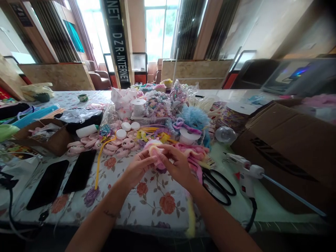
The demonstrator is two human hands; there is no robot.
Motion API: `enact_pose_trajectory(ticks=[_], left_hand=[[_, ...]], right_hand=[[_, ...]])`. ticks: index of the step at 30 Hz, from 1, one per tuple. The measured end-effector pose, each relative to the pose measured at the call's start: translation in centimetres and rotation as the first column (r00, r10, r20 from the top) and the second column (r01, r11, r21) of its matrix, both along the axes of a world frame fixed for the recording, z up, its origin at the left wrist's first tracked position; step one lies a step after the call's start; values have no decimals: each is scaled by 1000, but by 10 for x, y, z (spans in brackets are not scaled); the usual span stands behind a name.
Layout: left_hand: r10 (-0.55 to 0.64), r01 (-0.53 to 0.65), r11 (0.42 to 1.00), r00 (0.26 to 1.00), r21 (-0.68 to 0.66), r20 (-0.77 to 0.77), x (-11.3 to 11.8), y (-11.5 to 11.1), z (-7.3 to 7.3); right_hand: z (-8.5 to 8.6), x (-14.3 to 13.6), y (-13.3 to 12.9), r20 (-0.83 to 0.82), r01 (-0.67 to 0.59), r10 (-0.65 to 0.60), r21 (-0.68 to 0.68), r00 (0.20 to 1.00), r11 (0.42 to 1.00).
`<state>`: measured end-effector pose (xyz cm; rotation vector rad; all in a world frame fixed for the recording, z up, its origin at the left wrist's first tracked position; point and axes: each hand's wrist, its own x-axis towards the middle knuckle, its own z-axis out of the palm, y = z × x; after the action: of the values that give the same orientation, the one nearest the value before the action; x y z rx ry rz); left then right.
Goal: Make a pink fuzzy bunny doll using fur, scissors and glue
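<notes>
Both hands meet above the flowered tablecloth [141,206], around a soft pink and pale-yellow fuzzy piece [155,154]. My left hand [139,167] pinches it from the left, fingers closed. From the other side my right hand [176,163] grips it, its thumb and fingertips on the fuzz. Its far and lower parts are partly covered by the fingers. Just right of the hands lie pink and yellow fuzzy strips [193,151], one yellow end [191,217] hanging toward the front edge. Behind and left sit several pink doll faces [128,142] and white round caps [121,134].
Black-handled scissors [220,187] and a glue gun [245,175] with a clear glue stick lie right, beside a large cardboard box [291,150]. Two dark phones [80,171] rest left, near a small open box [43,140]. Spools [189,135] and blue fluff [194,119] crowd the back.
</notes>
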<state>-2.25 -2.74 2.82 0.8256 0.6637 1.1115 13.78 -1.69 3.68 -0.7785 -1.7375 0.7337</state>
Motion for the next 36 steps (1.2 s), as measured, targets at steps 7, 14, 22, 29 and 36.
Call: enact_pose_trajectory(ticks=[7, 14, 22, 29, 36], left_hand=[[-20, 47, 990, 980, -134, 198, -2, 2, -6], [-25, 94, 979, 937, -182, 348, 1, -2, -8], [-43, 129, 974, 912, -185, 408, 5, -8, -5], [31, 43, 984, 915, -173, 402, 0, -3, -5], [25, -5, 998, 941, -61, 336, 4, -3, -6]], right_hand=[[-1, -2, 3, -255, 210, -224, -80, 941, 974], [1, -8, -17, -91, 300, -303, 563, 949, 770], [-6, -18, -7, -43, 155, -149, 337, 988, 929], [-7, -8, -3, 64, 63, -74, 165, 995, 984], [4, -17, -14, -61, 185, -175, 433, 983, 882]])
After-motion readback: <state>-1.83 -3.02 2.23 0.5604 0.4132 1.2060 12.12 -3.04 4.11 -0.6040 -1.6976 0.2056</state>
